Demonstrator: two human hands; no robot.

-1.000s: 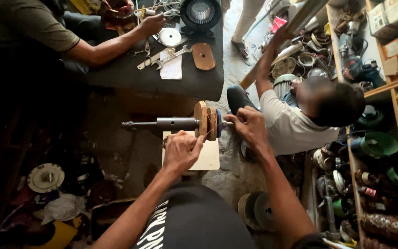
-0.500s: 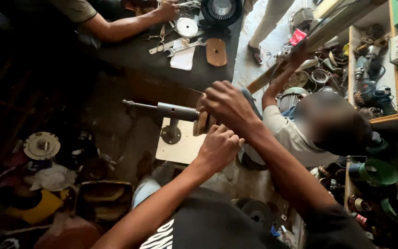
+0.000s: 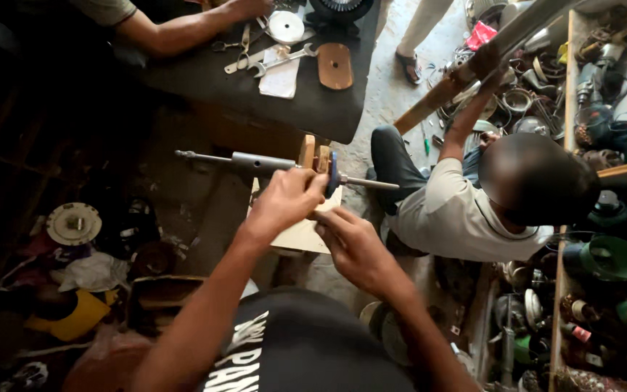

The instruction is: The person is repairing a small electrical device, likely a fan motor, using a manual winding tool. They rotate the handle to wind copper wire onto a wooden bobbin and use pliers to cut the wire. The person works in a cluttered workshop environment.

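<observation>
Head view: left hand (image 3: 284, 199) grips the metal shaft (image 3: 255, 162); right hand (image 3: 353, 243), loosely curled, empty, below, near the seated person (image 3: 466, 210).

Single head view, steep downward, close over cluttered workshop floor (image 3: 400, 94).

1. Metal shaft (image 3: 255, 161): a long grey rod with a thicker sleeve at its middle, lying level, its thin ends sticking out left and right of the wooden blocks.
2. Wooden blocks (image 3: 313, 154): two pale upright pieces clamped around the shaft.
3. Dark disc (image 3: 333, 174): on edge, threaded on the shaft just right of the blocks.
</observation>
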